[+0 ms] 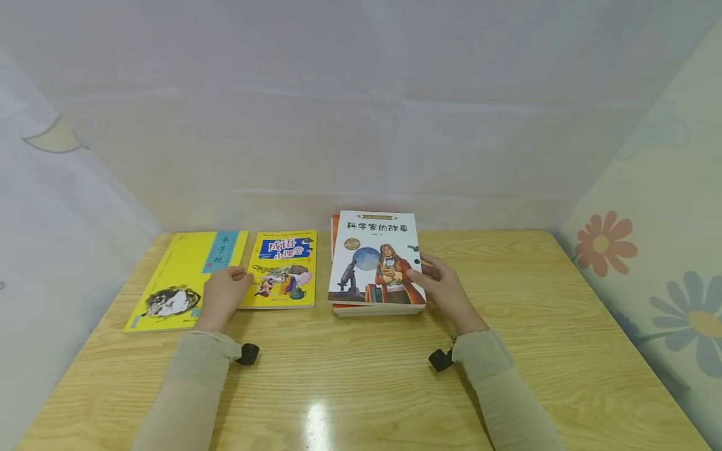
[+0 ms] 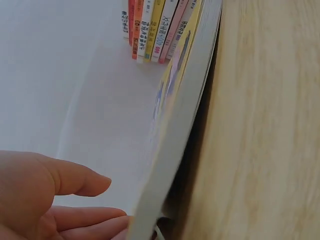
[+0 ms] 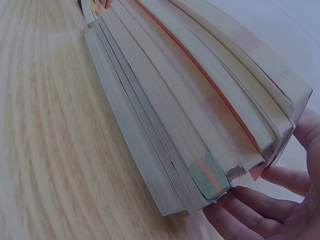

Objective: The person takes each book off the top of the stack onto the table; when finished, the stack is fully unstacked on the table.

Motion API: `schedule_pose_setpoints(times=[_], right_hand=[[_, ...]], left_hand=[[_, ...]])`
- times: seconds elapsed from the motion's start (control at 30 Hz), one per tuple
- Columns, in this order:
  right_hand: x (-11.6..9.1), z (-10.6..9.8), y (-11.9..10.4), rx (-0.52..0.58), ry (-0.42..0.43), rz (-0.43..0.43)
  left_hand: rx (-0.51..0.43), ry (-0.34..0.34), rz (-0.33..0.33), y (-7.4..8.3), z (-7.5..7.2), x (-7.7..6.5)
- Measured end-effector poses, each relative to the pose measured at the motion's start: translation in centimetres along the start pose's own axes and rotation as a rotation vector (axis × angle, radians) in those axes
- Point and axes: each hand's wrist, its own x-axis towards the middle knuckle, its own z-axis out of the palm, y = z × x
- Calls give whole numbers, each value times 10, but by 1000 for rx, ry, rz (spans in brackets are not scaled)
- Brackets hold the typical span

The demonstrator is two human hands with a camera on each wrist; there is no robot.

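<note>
The right hand had its fingers slightly spread against the right side of the book stack at mid-table, while the left hand had straight fingers close together at the left edge of the small yellow book, thumb lifted clear. Light, even pressure across all the layers seemed wisest, since their edges sat unevenly and an orange cover stuck out leftward. Farther left, the large yellow book, partly hidden by the left hand, crowded its room on the wooden table

2 yellow books, white-covered book, beige sleeves, yellowish wood-grain table, pink and blue-grey flower-printed wall
</note>
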Motion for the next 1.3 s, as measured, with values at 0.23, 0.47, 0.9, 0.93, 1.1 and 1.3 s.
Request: schedule_pose_setpoints(times=[0.23, 0.47, 0.9, 0.93, 1.1, 1.3], right_hand=[[0, 0, -2, 8, 6, -8], [-1, -1, 0, 1, -6, -11], [2, -4, 2, 2, -11, 14], [2, -5, 3, 5, -18, 16], [4, -10, 6, 47, -50, 31], [1, -23, 3, 62, -70, 45]], left_hand=[[52, -5, 67, 16, 1, -10], [38, -1, 219, 44, 21, -18], [-225, -153, 387, 78, 77, -22], [-244, -168, 374, 79, 80, -22], [-334, -252, 316, 79, 90, -21], [-400, -333, 241, 77, 94, -21]])
